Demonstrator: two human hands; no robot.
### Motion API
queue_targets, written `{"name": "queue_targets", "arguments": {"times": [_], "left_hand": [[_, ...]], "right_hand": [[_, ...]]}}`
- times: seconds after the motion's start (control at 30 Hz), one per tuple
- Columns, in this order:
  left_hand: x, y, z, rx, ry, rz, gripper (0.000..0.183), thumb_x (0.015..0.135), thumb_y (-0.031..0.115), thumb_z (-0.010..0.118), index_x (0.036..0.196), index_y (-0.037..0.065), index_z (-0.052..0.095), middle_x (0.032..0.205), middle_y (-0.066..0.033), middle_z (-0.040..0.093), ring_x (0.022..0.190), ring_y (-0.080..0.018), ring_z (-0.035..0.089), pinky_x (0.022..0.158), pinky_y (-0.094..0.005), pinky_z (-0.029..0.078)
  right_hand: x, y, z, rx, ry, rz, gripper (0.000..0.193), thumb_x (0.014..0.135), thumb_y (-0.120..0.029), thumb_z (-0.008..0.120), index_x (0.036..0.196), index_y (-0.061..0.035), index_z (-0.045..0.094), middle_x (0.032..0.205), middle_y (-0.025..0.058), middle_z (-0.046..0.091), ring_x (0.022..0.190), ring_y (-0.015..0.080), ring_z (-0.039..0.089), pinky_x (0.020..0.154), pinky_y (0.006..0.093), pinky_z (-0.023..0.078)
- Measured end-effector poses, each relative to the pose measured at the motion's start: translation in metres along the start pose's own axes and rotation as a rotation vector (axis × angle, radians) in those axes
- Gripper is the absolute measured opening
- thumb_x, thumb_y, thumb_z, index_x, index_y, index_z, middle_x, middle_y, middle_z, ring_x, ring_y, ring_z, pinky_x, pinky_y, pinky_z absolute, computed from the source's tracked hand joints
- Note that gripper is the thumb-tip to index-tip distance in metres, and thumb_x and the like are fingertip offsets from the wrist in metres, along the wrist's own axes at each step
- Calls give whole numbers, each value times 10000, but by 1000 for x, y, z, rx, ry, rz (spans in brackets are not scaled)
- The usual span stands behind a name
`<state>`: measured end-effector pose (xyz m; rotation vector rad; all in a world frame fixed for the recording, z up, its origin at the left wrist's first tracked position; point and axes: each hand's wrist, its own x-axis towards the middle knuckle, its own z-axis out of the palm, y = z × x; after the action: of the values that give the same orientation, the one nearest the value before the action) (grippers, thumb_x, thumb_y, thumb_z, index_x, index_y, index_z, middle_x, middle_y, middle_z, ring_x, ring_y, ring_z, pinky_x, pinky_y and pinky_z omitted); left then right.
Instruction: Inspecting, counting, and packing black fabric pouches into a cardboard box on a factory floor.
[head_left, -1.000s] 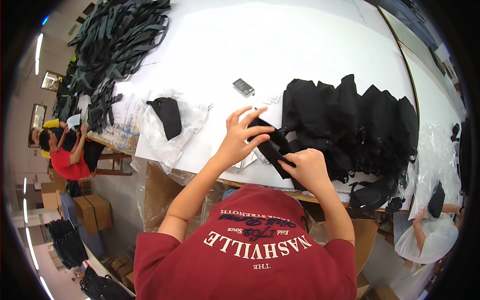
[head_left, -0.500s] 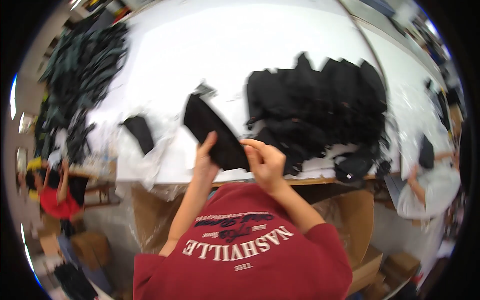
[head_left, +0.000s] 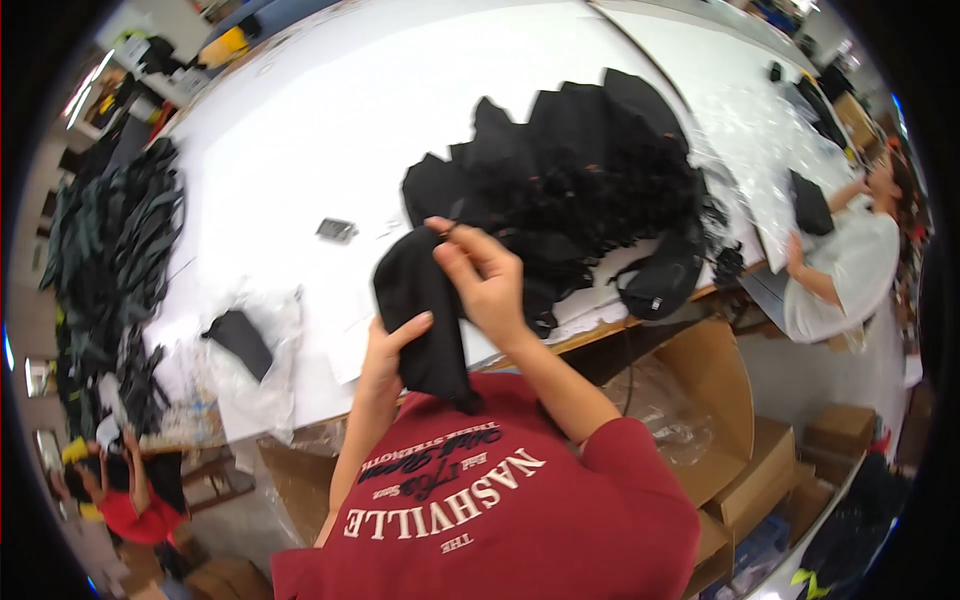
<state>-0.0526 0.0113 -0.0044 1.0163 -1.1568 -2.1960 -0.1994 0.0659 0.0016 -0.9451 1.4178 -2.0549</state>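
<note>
A black folded cloth piece (head_left: 415,285), rounded at its top and narrow at its lower end, is held up over the table's front edge. My left hand (head_left: 385,352) grips its left side, thumb lying across the front. At the upper right edge of the cloth, my right hand (head_left: 488,285) pinches a thin dark cord or tab with thumb and forefinger. Just beyond the right hand spreads a heap of similar black cloth pieces (head_left: 570,130) with dark cords and small orange bits. One separate black piece (head_left: 660,285) lies at the heap's near edge.
On the white table (head_left: 300,120), a small dark packet (head_left: 337,230) lies left of my hands. A clear plastic bag (head_left: 285,350) is at the front left, a pile of dark straps (head_left: 115,240) farther left. Cardboard boxes (head_left: 725,400) stand below. Co-workers sit at both sides.
The view has turned, so the table's contents shift left. The cloth piece now hangs more upright, and my right hand has gone from its lower right side to its upper edge.
</note>
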Motion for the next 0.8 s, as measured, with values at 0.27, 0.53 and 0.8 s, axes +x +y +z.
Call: {"name": "queue_targets", "arguments": {"times": [0.27,0.53,0.8], "left_hand": [[-4,-2,6,-173,84,13,397,776,121,690,1123,-15,552,992,-91,633,844,-166,629,785,-272,511],[13,15,-45,-503,111,68,260,845,168,636,1045,9,587,922,-92,660,773,-179,654,699,-288,544],[16,16,-52,-313,267,132,325,841,182,643,1097,-1,560,970,-84,640,838,-179,633,750,-298,524]], "right_hand": [[-3,0,-2,-177,-19,-99,62,783,-60,692,813,-28,648,775,22,637,629,70,545,548,197,389],[-34,-18,0,-143,-538,117,31,738,-21,675,756,-6,656,735,40,619,657,92,541,586,210,400],[-26,11,7,-233,-503,56,191,810,-133,655,967,-35,608,817,41,625,752,145,544,677,262,420]]}}
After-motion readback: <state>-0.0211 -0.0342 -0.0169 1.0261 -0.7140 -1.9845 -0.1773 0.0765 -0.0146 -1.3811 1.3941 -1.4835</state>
